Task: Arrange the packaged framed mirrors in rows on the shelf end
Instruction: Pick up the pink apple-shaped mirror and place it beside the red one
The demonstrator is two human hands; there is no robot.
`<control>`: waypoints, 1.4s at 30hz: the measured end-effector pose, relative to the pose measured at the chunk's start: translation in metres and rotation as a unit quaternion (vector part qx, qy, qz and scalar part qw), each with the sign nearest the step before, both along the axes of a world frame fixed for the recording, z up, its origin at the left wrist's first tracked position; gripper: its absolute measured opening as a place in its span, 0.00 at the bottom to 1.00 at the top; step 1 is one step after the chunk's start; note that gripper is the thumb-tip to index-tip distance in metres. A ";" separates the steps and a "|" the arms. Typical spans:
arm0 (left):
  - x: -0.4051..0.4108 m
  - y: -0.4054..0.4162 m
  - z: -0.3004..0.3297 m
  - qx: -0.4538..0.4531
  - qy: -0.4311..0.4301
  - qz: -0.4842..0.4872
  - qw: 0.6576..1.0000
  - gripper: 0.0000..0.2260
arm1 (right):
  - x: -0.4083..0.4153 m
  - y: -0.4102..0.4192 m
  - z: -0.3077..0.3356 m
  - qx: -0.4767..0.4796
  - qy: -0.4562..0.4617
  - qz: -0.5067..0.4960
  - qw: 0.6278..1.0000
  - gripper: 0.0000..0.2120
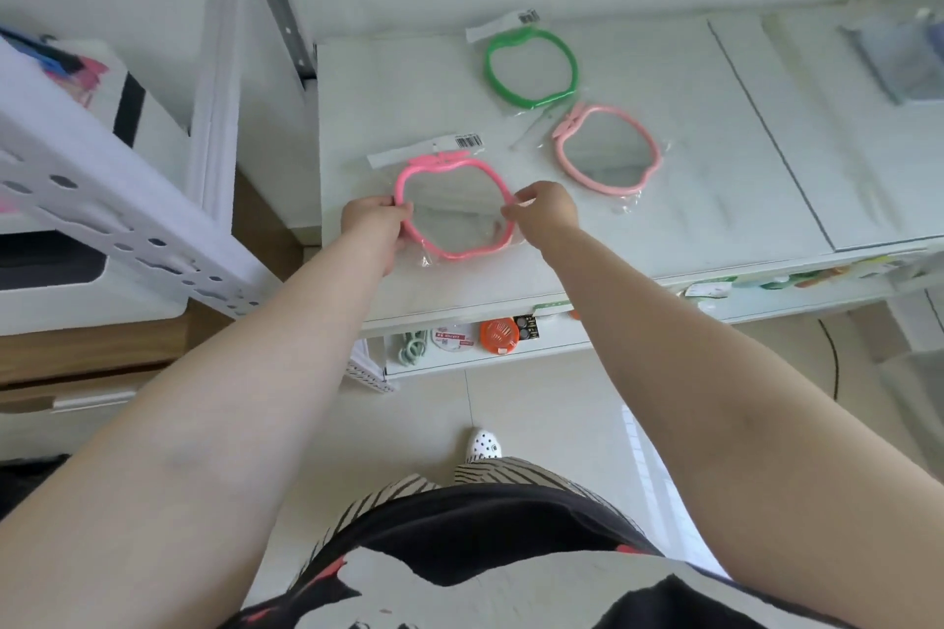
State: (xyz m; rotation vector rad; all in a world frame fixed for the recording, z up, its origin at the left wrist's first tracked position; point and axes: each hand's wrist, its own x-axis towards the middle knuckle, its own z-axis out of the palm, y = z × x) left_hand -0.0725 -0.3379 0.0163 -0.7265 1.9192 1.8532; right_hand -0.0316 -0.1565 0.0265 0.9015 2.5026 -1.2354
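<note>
Slippage is the main risk, in my judgement: the bright pink mirror [453, 209] sits in a loose clear bag, and if either hand has only film rather than frame, the mirror could slide inside the wrap and land crooked, or skid on the smooth white shelf top [664, 230]. A sideways push could also carry it toward the shelf's front edge at 6 o'clock, where nothing would stop it dropping to the floor. Nudging it too far toward 1 o'clock would bump the pale pink mirror [607, 151] and spoil the row.

Nearest the viewer, the left hand [375, 225] grips the frame's rim at 9 o'clock, its fingers curled round the edge. The right hand [544, 212] pinches at the rim's 3 o'clock side; whether its fingers hold frame or only bag I cannot tell. The mirror lies between the two hands, flat or nearly so on the shelf end, its barcoded header at 12 o'clock.

Farther off, the pale pink mirror lies at 2 o'clock of the held one, apart from it. Beyond that, the green mirror [531, 66] lies just beside the pale pink one, at its 11 o'clock.
</note>
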 end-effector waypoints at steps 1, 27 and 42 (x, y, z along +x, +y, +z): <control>0.001 0.003 0.004 0.008 0.003 -0.010 1.000 0.06 | 0.006 0.002 0.003 -0.016 0.014 -0.026 0.999 0.16; 0.165 0.151 0.035 0.079 -0.034 -0.332 0.939 0.07 | 0.297 0.072 0.036 -0.203 0.174 -0.484 0.833 0.06; 0.298 0.363 0.010 0.034 -0.004 -0.316 0.948 0.04 | 0.432 0.280 0.023 -0.197 0.169 -0.479 0.838 0.10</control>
